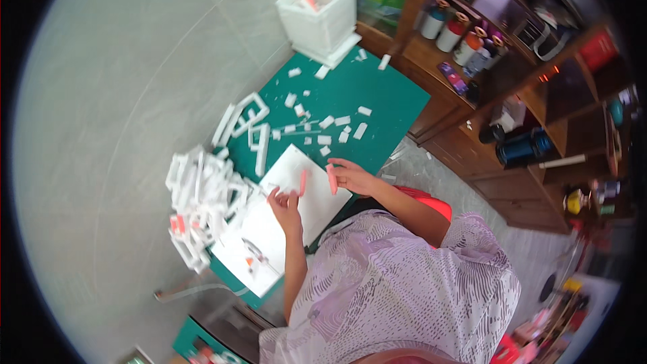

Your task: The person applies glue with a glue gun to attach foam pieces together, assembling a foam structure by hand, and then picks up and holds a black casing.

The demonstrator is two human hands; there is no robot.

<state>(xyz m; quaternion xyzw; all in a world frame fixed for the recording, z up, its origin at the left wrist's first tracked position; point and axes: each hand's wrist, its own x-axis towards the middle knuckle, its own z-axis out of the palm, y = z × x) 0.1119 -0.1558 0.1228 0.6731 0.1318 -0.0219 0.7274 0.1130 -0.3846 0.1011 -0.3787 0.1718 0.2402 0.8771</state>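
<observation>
1. Apparently the right hand (352, 178) holds a salmon-pink strip (331, 179) near the middle of the frame, its grip narrow, with thumb and fingers closed about it; a grasp like this probably leaves most of the strip free and easy to angle.
2. Just left of it, a second pink strip (302, 182) meets the fingertips of the left hand (286, 207); whether that grip pinches it or merely touches it, I cannot tell.
3. Both strips are over a white board (317, 216), which lies slantwise on the green table (397, 104), likely to give a flat, pale working surface close to the body.
4. Small white pieces (325, 140) are scattered beyond the board, while white frame-like parts (202, 185) are heaped at centre left, perhaps so that the middle is unobstructed.
5. As for pose, the right forearm slants in from the lower right, palm turned inward; the left forearm rises steeply from below, its fingers pointing up the frame and partly spread. The hands face each other, near but apart.
</observation>
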